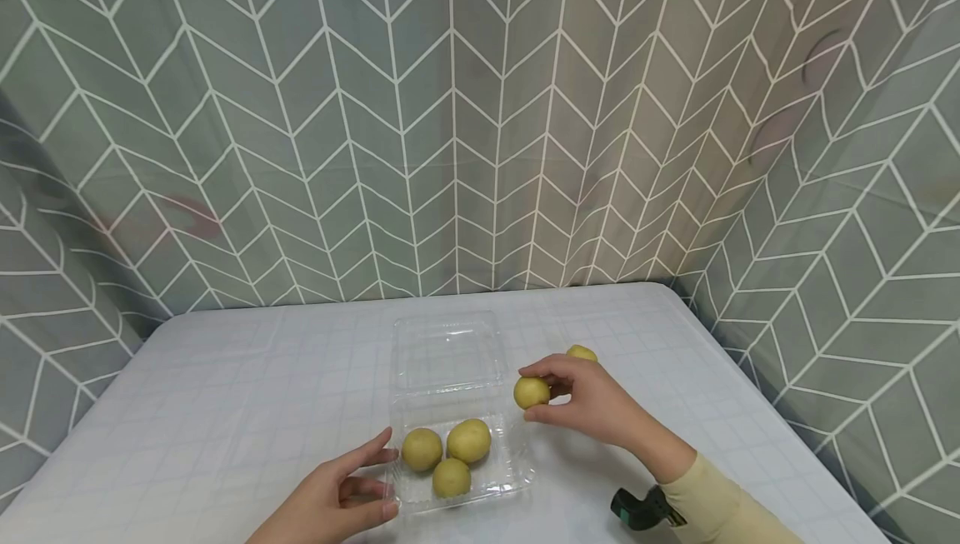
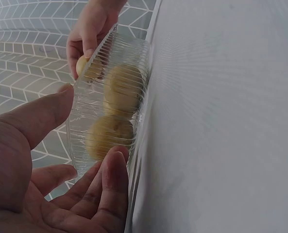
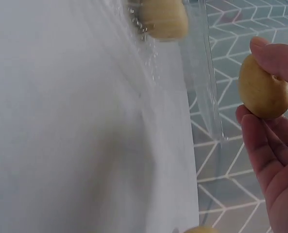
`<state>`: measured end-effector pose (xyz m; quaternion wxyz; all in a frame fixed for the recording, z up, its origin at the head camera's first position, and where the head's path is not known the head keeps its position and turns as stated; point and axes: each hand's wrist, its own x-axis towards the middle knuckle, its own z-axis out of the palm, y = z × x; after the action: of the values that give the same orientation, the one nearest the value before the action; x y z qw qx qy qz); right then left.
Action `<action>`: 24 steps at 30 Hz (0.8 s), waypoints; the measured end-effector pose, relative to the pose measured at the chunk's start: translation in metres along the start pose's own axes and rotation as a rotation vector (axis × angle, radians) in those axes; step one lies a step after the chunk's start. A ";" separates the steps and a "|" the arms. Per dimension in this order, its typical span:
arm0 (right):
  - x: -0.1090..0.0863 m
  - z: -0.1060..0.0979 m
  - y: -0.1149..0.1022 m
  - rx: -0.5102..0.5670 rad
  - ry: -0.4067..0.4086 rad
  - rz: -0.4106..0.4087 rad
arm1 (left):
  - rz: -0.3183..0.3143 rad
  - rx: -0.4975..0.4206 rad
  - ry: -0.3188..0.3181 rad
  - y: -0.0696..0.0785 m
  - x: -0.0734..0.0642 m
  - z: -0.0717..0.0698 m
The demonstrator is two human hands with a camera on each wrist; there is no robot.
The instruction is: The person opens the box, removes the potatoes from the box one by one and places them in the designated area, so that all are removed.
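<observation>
My right hand (image 1: 592, 398) pinches a small potato (image 1: 532, 392) between thumb and fingertips, above the table and just right of the clear plastic box. In the right wrist view this potato (image 3: 265, 88) is yellow and smooth. The hinged box (image 1: 498, 490) lies with its lid (image 1: 448, 352) folded back away from me. Inside its base sit three potatoes, one of them the upper right potato (image 1: 469, 441). My left hand (image 1: 341, 490) rests its fingertips against the box's left side, with fingers spread; the left wrist view shows them touching the ribbed wall (image 2: 134, 48).
Another potato (image 1: 582, 352) lies on the table behind my right hand, partly hidden by it. A white cloth (image 1: 247, 394) covers the table. Patterned grey curtains (image 1: 480, 127) stand behind and at both sides. A black device (image 1: 641, 509) is at my right sleeve.
</observation>
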<state>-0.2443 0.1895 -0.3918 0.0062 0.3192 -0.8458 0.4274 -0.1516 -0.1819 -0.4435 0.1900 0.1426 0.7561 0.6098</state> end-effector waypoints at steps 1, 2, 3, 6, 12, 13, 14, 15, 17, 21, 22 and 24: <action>-0.001 -0.001 0.002 -0.002 0.010 0.007 | 0.001 0.000 -0.001 0.000 0.000 0.000; -0.002 -0.002 0.004 -0.002 0.018 0.014 | 0.001 -0.001 -0.002 0.000 0.000 0.000; -0.003 -0.003 0.005 -0.001 0.026 0.019 | 0.002 -0.001 -0.002 0.000 0.000 0.000; -0.005 -0.006 0.011 -0.003 0.042 0.031 | -0.001 -0.006 -0.003 -0.001 0.000 0.000; -0.009 -0.012 0.018 -0.009 0.063 0.051 | -0.010 -0.018 -0.003 -0.002 0.001 0.000; -0.010 -0.013 0.019 -0.009 0.065 0.055 | -0.010 -0.020 -0.004 -0.002 0.001 0.000; -0.010 -0.014 0.020 -0.010 0.069 0.054 | -0.009 -0.022 -0.005 -0.002 0.001 0.000; -0.011 -0.015 0.021 -0.014 0.072 0.053 | -0.008 -0.023 -0.007 -0.002 0.001 0.000; -0.012 -0.017 0.023 -0.025 0.079 0.051 | -0.006 -0.025 -0.009 -0.001 0.000 0.000; -0.014 -0.021 0.029 -0.034 0.101 0.071 | -0.001 -0.022 -0.010 0.000 0.000 0.000; -0.015 -0.022 0.030 -0.034 0.108 0.080 | -0.001 -0.021 -0.009 0.001 0.000 0.000; -0.016 -0.024 0.033 -0.029 0.121 0.095 | -0.001 -0.018 -0.008 0.001 0.000 0.000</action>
<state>-0.2559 0.2302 -0.4052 0.0417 0.2519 -0.8642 0.4336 -0.1511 -0.1817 -0.4422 0.1943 0.1430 0.7499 0.6160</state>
